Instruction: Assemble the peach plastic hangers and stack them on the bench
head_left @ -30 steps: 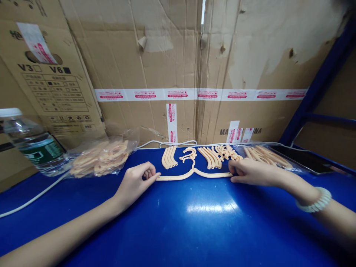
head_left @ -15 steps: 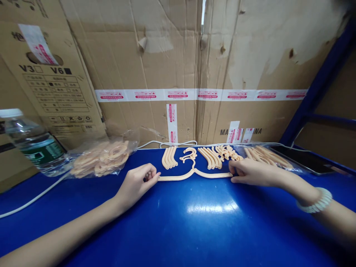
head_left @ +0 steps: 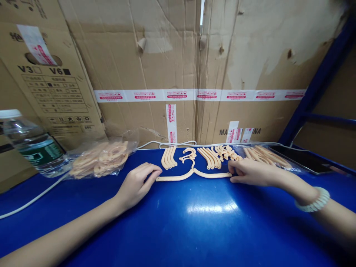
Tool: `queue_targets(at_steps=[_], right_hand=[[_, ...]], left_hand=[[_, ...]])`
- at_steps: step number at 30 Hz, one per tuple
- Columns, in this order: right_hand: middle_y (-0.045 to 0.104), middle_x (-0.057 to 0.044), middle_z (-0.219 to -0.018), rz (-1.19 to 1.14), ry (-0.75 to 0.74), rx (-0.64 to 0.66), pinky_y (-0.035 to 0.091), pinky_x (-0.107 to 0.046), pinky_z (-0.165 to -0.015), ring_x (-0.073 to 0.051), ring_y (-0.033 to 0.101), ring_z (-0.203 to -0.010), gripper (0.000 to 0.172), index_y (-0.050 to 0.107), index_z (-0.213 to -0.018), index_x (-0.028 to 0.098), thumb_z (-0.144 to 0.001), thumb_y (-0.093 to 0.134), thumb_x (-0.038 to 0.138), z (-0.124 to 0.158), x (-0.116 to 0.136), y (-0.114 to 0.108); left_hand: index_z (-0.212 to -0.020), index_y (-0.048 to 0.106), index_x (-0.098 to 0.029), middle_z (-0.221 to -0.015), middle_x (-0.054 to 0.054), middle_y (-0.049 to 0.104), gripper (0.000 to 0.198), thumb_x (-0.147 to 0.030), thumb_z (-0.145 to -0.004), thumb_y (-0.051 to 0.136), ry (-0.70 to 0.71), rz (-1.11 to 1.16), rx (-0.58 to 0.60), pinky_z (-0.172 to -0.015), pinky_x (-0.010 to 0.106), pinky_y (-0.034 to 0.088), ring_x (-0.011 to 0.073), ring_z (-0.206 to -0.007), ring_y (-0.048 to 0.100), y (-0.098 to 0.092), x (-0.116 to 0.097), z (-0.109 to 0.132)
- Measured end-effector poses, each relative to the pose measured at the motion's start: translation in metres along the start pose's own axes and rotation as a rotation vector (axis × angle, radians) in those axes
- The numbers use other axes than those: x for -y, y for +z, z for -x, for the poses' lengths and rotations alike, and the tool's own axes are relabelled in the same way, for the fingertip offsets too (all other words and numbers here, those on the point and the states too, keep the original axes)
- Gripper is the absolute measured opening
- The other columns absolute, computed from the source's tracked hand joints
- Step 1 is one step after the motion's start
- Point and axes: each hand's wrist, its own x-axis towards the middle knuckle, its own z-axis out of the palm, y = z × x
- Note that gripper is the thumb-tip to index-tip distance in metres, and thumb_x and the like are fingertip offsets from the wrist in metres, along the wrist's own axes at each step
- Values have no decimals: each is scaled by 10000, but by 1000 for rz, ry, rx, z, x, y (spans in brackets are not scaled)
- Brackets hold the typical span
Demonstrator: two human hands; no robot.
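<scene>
Both hands rest on the blue worktop (head_left: 211,230) at either end of a peach plastic hanger (head_left: 182,177) lying flat between them. The left hand (head_left: 135,184) is spread, its straight fingers touching the hanger's left tip. The right hand (head_left: 250,172) has loosely curled fingers covering the right tip; pinched or merely pressed, I cannot tell. Loose hanger parts (head_left: 211,157) sit just behind.

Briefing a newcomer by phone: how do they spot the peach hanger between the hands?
On the blue table, before the cardboard boxes, runs a row of loose peach parts. The hanger lies just nearer, between the left hand and right hand. It alone is assembled: hook and both arms joined.
</scene>
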Motion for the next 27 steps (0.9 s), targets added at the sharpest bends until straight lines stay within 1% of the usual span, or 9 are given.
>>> queue_targets(at_steps=[2,4,8,12,17,21,23,25,27], right_hand=[[579,4,-658,-1,1,-10,310,-264,-535,-172,510,-612,113,526,-796,217,-830,584,308,0,1,0],[566,6,-637,1,-2,-18,303,-261,-532,-170,496,-604,129,513,-767,218,-844,568,305,0,2,0],[563,3,-639,1,-23,-18,293,-261,-531,-164,491,-587,149,501,-752,218,-882,517,291,1,8,-1],[572,-1,-672,9,-8,-14,290,-260,-540,-162,505,-606,162,479,-727,216,-882,502,262,2,12,-2],[566,1,-660,23,24,2,290,-266,-537,-170,503,-613,195,450,-715,221,-873,528,305,2,10,-1],[568,-2,-661,19,23,15,300,-267,-539,-172,502,-612,180,461,-729,219,-867,530,311,1,8,0],[569,-3,-666,17,17,23,304,-267,-540,-171,499,-610,166,473,-736,216,-863,528,307,2,7,-1],[570,-6,-668,17,11,30,309,-268,-540,-170,495,-606,170,484,-726,214,-859,526,311,4,5,-4],[564,-9,-665,24,4,28,314,-270,-544,-168,488,-603,196,479,-700,212,-858,519,320,7,2,-8]], left_hand=[[-1034,592,-179,-890,27,640,154,-254,-917,526,-12,8,45,-754,300,466,174,-800,601,0,-3,0],[-1026,577,-175,-857,18,620,166,-235,-872,567,-5,14,96,-727,293,467,170,-769,592,1,-5,-1],[-927,582,-177,-812,16,591,83,-187,-856,540,29,7,150,-697,291,450,172,-753,574,1,-7,-2],[-911,587,-178,-830,21,596,80,-172,-861,526,41,27,160,-716,288,448,170,-766,571,0,-7,-1],[-923,583,-176,-844,24,610,91,-218,-900,506,19,52,95,-722,270,449,162,-766,578,0,-6,-2],[-850,554,-188,-794,8,601,230,-258,-974,373,-40,36,35,-691,246,431,143,-723,576,-2,-6,-3],[-776,502,-196,-707,-15,554,279,-270,-984,331,-76,4,13,-630,235,403,131,-638,541,-3,-6,-4],[-702,431,-204,-623,-35,474,306,-278,-978,319,-95,-28,-8,-570,238,356,123,-551,475,-3,-5,-3],[-646,382,-207,-577,-42,419,333,-291,-964,329,-97,-56,-20,-548,251,311,121,-512,429,-3,-4,-3]])
